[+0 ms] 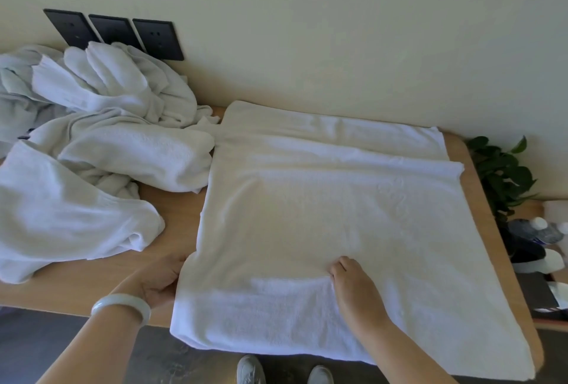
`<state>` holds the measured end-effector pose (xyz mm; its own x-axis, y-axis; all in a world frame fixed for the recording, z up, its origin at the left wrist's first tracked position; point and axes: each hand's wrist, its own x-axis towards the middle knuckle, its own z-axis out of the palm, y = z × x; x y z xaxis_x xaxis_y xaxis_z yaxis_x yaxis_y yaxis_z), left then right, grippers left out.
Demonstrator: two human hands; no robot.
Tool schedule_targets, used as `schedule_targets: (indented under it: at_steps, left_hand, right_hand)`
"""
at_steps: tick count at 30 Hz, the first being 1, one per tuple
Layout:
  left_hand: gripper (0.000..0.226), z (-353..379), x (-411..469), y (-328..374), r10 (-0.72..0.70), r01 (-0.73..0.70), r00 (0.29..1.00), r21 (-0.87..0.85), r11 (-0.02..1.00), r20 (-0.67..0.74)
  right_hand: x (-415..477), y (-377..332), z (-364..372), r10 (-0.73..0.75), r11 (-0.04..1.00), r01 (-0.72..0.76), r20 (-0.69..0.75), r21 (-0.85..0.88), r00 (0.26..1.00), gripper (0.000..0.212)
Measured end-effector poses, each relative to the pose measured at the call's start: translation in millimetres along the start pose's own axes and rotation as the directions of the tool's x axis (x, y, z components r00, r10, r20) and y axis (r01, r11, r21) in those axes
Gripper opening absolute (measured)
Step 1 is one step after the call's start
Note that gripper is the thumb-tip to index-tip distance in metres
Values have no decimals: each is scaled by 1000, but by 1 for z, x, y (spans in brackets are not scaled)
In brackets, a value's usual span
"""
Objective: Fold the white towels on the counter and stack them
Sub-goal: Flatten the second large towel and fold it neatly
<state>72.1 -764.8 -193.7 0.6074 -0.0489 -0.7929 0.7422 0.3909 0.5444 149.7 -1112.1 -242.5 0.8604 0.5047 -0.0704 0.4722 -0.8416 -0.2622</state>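
Gripping towel (322, 199) left edge: your left hand (159, 282).
Right hand (353, 284): you pinched a crease mid-towel.
Towel: ran away toward wall (338, 30).

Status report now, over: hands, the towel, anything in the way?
Left hand grips spread towel left edge. Right hand pinches its middle. Towel heap touches its far-left corner.

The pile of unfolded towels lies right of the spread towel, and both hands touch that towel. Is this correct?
Not fully: the head view shows the pile of unfolded towels left of the spread towel. The left hand and right hand do touch it.
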Motion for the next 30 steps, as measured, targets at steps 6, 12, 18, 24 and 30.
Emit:
schedule_targets:
  at_steps: [6, 12, 18, 24, 30]
  left_hand:
    - [29, 5, 5, -3, 82, -68, 990, 120, 990, -114]
    - [34, -2, 7, -5, 124, -90, 951, 129, 988, -284]
    - [25, 0, 15, 0, 236, -4, 877, 483, 875, -419]
    - [34, 5, 15, 5, 143, -95, 938, 162, 982, -316]
    - [26, -2, 28, -1, 354, -155, 731, 363, 919, -584]
  right_hand:
    - [-2, 0, -5, -32, 998, 30, -27, -51, 999, 46]
    - [-9, 8, -12, -22, 999, 20, -73, -25, 997, 43]
    - [-5, 19, -17, 205, 948, -203, 19, 244, 979, 10]
    - [8, 44, -13, 510, 851, -495, -54, 176, 858, 19]
    - [13, 67, -8, 383, 924, -382, -98, 29, 919, 13]
